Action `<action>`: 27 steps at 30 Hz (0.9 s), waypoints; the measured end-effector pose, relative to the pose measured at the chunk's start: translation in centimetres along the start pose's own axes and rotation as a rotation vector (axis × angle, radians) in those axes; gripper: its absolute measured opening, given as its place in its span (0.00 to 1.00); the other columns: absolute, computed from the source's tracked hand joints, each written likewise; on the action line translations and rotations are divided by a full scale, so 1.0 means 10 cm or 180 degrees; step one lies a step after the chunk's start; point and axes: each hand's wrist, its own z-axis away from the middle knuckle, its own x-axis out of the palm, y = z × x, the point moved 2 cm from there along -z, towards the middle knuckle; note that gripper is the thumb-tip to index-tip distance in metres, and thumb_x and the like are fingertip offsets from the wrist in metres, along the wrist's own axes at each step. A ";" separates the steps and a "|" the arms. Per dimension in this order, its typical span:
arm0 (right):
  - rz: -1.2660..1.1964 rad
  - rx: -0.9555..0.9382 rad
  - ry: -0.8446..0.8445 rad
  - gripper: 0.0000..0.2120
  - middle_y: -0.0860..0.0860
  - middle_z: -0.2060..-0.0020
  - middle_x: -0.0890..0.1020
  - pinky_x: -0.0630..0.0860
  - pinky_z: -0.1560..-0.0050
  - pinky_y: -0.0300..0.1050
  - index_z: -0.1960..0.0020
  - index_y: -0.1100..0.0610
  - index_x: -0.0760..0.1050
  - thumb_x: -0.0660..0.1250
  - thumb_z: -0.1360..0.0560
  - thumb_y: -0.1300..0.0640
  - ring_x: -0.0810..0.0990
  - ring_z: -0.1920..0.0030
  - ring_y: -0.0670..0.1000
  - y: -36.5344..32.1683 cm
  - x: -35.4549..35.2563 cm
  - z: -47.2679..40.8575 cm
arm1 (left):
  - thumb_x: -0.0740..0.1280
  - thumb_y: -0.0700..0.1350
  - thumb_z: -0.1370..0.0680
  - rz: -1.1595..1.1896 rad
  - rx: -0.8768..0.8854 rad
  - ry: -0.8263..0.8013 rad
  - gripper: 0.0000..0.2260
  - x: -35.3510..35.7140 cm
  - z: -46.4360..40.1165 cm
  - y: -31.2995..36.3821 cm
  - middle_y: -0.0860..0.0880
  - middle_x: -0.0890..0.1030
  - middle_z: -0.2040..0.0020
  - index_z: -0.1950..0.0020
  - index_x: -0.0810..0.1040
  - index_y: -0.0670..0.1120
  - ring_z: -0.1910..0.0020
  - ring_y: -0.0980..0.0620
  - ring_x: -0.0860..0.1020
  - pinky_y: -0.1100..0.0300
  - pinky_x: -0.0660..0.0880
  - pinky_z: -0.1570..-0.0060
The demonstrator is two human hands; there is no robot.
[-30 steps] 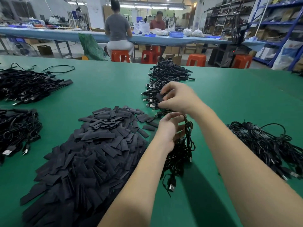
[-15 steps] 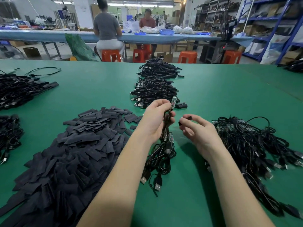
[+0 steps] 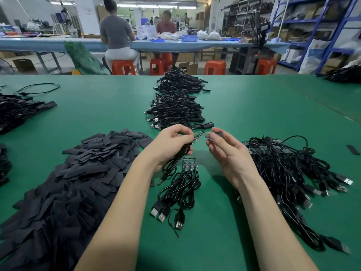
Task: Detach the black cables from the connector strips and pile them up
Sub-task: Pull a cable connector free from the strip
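Observation:
My left hand (image 3: pixel 172 147) grips one black cable whose small green circuit board end (image 3: pixel 197 136) sticks out past my fingers toward the right. My right hand (image 3: pixel 224 151) pinches a short black sleeve piece (image 3: pixel 214 134) just right of that board, a small gap between them. Below my hands a connector strip (image 3: pixel 189 163) with three black cables (image 3: pixel 179 192) lies on the green table (image 3: pixel 254 106), USB plugs toward me. A pile of detached cables (image 3: pixel 175 106) runs away from my hands up the table's middle.
A big heap of flat black sleeve pieces (image 3: pixel 78 182) covers the left. A tangle of cables on strips (image 3: pixel 283 165) lies at the right. More cable bundles (image 3: pixel 17 110) sit far left. People sit on orange stools (image 3: pixel 123 66) at a bench beyond the table.
The strip with its three cables has dropped from my left hand onto the table. My left hand keeps one cable, its board end raised; my right hand has lifted the sleeve piece close to it.

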 end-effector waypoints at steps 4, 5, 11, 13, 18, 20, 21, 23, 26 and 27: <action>0.0010 -0.0312 0.0000 0.14 0.54 0.58 0.87 0.81 0.53 0.36 0.49 0.61 0.83 0.76 0.35 0.63 0.85 0.59 0.48 -0.02 -0.01 -0.02 | 0.70 0.36 0.22 -0.0089 -0.0002 -0.0120 0.03 -0.02 0.03 0.01 0.45 0.84 0.63 0.49 0.80 0.42 0.64 0.50 0.81 0.58 0.82 0.56; 0.0060 -0.0389 -0.0001 0.13 0.54 0.59 0.86 0.81 0.53 0.36 0.50 0.60 0.84 0.76 0.35 0.62 0.84 0.59 0.48 -0.03 -0.02 -0.02 | 0.70 0.37 0.21 -0.0095 -0.0011 -0.0106 0.03 -0.02 0.04 0.02 0.45 0.84 0.64 0.49 0.80 0.42 0.64 0.49 0.81 0.58 0.82 0.57; 0.0306 -0.0673 0.0030 0.12 0.55 0.58 0.87 0.80 0.51 0.37 0.52 0.60 0.85 0.77 0.34 0.61 0.85 0.56 0.49 -0.02 -0.05 -0.04 | 0.70 0.37 0.21 -0.0210 0.0008 -0.0100 0.03 -0.01 0.07 0.08 0.44 0.82 0.64 0.49 0.81 0.42 0.65 0.48 0.79 0.55 0.80 0.58; 0.0333 -0.0726 0.0036 0.11 0.55 0.57 0.87 0.80 0.50 0.37 0.52 0.59 0.85 0.78 0.34 0.61 0.85 0.56 0.49 -0.02 -0.05 -0.04 | 0.69 0.37 0.21 -0.0220 0.0031 -0.0168 0.03 0.00 0.09 0.10 0.45 0.82 0.65 0.48 0.81 0.41 0.70 0.54 0.79 0.64 0.77 0.66; 0.0313 -0.0762 0.0009 0.08 0.55 0.57 0.87 0.81 0.50 0.38 0.55 0.57 0.86 0.78 0.34 0.60 0.85 0.56 0.50 -0.01 -0.04 -0.03 | 0.69 0.36 0.21 -0.0258 0.0068 -0.0261 0.03 0.01 0.13 0.13 0.45 0.80 0.66 0.49 0.81 0.41 0.73 0.58 0.78 0.72 0.70 0.74; 0.0390 -0.0766 -0.0009 0.07 0.55 0.57 0.87 0.81 0.50 0.38 0.54 0.57 0.86 0.77 0.32 0.62 0.85 0.56 0.50 -0.01 -0.04 -0.02 | 0.69 0.36 0.21 -0.0268 0.0052 -0.0276 0.03 0.01 0.13 0.13 0.46 0.80 0.66 0.49 0.81 0.41 0.73 0.59 0.77 0.73 0.69 0.74; 0.0457 -0.0772 -0.0022 0.06 0.55 0.57 0.87 0.81 0.50 0.38 0.54 0.57 0.86 0.76 0.30 0.64 0.85 0.56 0.50 -0.02 -0.05 -0.02 | 0.69 0.36 0.21 -0.0285 0.0040 -0.0284 0.03 0.01 0.13 0.13 0.47 0.80 0.67 0.49 0.81 0.42 0.73 0.58 0.77 0.73 0.68 0.74; 0.0582 -0.0778 -0.0069 0.06 0.56 0.56 0.87 0.81 0.50 0.39 0.53 0.58 0.86 0.75 0.27 0.67 0.85 0.56 0.51 -0.03 -0.06 -0.02 | 0.70 0.37 0.21 -0.0309 0.0024 -0.0301 0.03 0.00 0.14 0.12 0.48 0.80 0.67 0.49 0.81 0.42 0.72 0.58 0.77 0.74 0.68 0.74; 0.0602 -0.0754 -0.0175 0.06 0.58 0.55 0.87 0.81 0.49 0.39 0.51 0.60 0.85 0.73 0.27 0.67 0.85 0.54 0.52 -0.04 -0.07 -0.01 | 0.69 0.36 0.21 -0.0319 0.0063 -0.0347 0.03 0.00 0.14 0.11 0.47 0.79 0.67 0.50 0.81 0.42 0.72 0.57 0.76 0.73 0.67 0.74; 0.0601 -0.0740 -0.0209 0.07 0.58 0.54 0.87 0.81 0.49 0.39 0.51 0.60 0.84 0.74 0.27 0.66 0.85 0.53 0.52 -0.04 -0.06 0.00 | 0.69 0.36 0.21 -0.0317 0.0074 -0.0377 0.03 0.00 0.14 0.11 0.47 0.79 0.67 0.49 0.80 0.42 0.72 0.57 0.76 0.73 0.67 0.74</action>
